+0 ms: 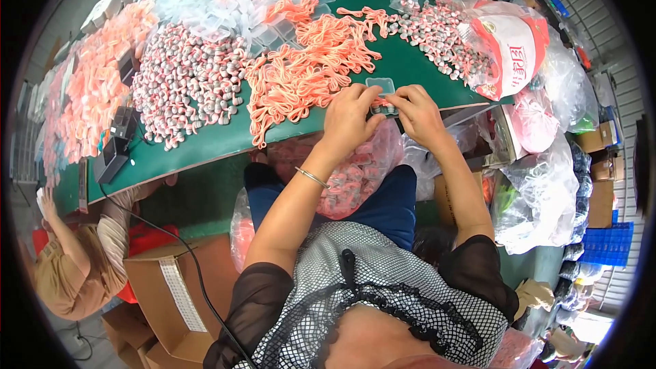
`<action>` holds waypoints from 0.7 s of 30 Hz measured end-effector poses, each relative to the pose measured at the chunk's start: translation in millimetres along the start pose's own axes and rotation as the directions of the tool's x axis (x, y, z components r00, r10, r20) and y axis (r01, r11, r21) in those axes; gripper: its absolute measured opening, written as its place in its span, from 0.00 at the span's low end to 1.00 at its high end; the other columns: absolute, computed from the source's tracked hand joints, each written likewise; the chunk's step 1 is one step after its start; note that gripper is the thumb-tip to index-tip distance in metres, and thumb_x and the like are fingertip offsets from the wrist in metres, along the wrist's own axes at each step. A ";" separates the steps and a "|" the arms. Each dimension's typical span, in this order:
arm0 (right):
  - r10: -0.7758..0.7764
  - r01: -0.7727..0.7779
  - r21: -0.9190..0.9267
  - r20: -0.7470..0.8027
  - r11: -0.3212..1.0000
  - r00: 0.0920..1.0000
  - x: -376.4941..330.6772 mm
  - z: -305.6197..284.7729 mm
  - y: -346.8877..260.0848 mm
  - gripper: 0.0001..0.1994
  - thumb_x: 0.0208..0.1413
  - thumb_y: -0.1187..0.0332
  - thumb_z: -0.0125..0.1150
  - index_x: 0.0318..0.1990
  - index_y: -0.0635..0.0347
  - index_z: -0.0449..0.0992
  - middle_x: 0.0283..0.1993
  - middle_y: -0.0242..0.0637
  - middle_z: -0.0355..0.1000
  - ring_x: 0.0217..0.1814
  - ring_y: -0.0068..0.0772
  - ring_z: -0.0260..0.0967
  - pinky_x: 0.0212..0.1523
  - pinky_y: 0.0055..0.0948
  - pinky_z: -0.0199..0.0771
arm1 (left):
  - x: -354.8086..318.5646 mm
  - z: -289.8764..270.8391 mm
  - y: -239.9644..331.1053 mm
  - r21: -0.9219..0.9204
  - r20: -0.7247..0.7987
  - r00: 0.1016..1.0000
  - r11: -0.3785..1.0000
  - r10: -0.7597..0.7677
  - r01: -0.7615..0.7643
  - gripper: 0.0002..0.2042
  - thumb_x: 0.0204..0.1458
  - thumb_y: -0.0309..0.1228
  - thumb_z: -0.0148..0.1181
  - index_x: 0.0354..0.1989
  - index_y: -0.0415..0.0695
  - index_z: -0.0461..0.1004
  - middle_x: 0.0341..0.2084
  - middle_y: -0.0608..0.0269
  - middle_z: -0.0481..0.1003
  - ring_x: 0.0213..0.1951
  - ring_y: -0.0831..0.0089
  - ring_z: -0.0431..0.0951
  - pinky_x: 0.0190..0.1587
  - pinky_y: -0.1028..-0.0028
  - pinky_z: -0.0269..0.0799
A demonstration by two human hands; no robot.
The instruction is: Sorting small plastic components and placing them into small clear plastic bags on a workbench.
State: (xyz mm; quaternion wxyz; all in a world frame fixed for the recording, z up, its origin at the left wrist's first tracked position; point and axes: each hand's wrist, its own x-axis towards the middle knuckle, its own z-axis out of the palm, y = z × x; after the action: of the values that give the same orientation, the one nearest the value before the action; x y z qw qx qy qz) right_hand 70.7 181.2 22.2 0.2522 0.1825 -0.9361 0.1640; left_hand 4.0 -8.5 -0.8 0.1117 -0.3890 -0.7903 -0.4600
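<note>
My left hand (348, 117) and my right hand (415, 115) meet at the near edge of a green table (205, 143). Together they hold a small clear plastic case (380, 86), open, with its lid standing up. Grey pieces and an orange cord lie between my fingers inside it. A thin metal bracelet (311, 178) circles my left wrist. Just left of my hands lies a heap of orange cords (301, 75). Farther left lies a spread of grey earplug-like pieces (184, 82). A clear bag of filled cases (355, 171) rests on my lap.
Empty clear cases (273, 7) cover the table's far side. Another pile of grey and orange pieces (430, 31) lies at the right by a red and white bag (512, 48). Clear plastic bags (540, 191) stack at right. Cardboard boxes (178, 294) and another person (75, 260) are lower left.
</note>
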 end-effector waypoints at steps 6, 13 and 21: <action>-0.027 0.026 -0.081 -0.006 0.996 1.000 -8.1 2.7 1.3 0.15 0.51 0.75 0.60 0.47 0.61 0.76 0.44 0.39 0.72 0.48 0.45 0.69 0.49 0.40 0.68 | -1.5 1.5 -2.4 0.009 0.007 1.000 1.000 0.023 -0.024 0.19 0.39 0.31 0.72 0.42 0.45 0.77 0.37 0.57 0.73 0.40 0.57 0.75 0.41 0.61 0.72; 0.089 -0.089 0.026 0.006 0.996 0.996 -12.8 1.3 0.5 0.18 0.54 0.71 0.59 0.53 0.60 0.75 0.48 0.43 0.70 0.53 0.45 0.66 0.55 0.41 0.66 | -2.5 2.6 -2.1 0.005 0.005 1.000 1.000 0.020 -0.020 0.17 0.39 0.31 0.71 0.40 0.45 0.77 0.36 0.58 0.72 0.39 0.57 0.74 0.41 0.61 0.71; 0.299 -0.313 0.129 0.113 0.941 0.947 30.8 11.5 28.0 0.15 0.53 0.71 0.63 0.49 0.61 0.75 0.40 0.40 0.72 0.39 0.35 0.71 0.40 0.31 0.71 | -0.4 2.9 -1.4 0.019 0.003 0.999 0.999 0.035 -0.035 0.19 0.39 0.31 0.71 0.42 0.45 0.74 0.35 0.58 0.72 0.39 0.57 0.74 0.42 0.61 0.71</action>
State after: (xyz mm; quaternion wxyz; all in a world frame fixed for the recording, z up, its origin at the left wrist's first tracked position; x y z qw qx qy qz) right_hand 29.2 193.3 23.2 0.1665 0.0599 -0.9492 0.2603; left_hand 3.9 -6.7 -3.5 0.1222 -0.4025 -0.7878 -0.4500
